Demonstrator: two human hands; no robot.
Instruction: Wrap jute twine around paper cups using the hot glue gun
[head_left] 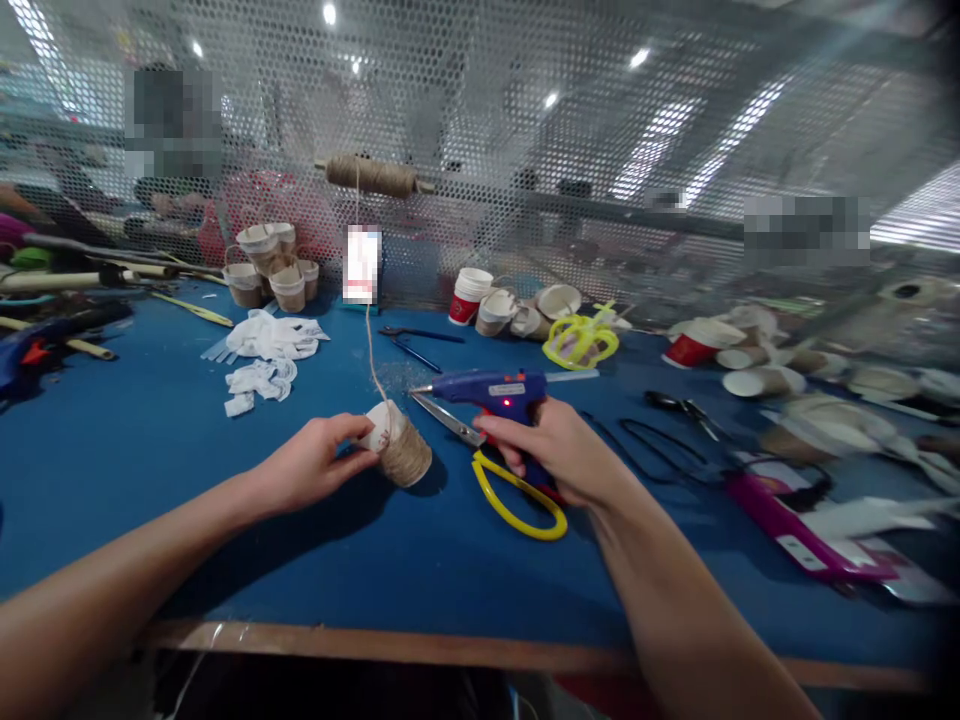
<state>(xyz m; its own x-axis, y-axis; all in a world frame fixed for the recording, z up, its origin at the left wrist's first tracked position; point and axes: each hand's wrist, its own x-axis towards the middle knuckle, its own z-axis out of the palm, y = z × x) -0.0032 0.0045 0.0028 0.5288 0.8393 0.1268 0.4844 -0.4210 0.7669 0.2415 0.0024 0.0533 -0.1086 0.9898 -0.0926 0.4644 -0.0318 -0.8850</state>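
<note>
My left hand (pixel 319 462) grips a paper cup (pixel 396 444) lying on its side on the blue table (pixel 150 440); most of the cup is wound in brown twine. A strand of twine (pixel 369 340) runs up from the cup to a spool (pixel 371 176) hung on the mesh panel. My right hand (pixel 559 450) is closed round the handle of a blue glue gun (pixel 491 389) with a red light lit, its nozzle pointing left toward the cup. Yellow-handled scissors (pixel 510 490) lie just under that hand.
White paper scraps (pixel 266 350) lie at the left. Twine-wrapped cups (pixel 270 265) and plain and red cups (pixel 510 305) stand at the back. Black scissors (pixel 679 410), a pink tool (pixel 787 525) and more cups crowd the right. A person sits behind the mesh at the left.
</note>
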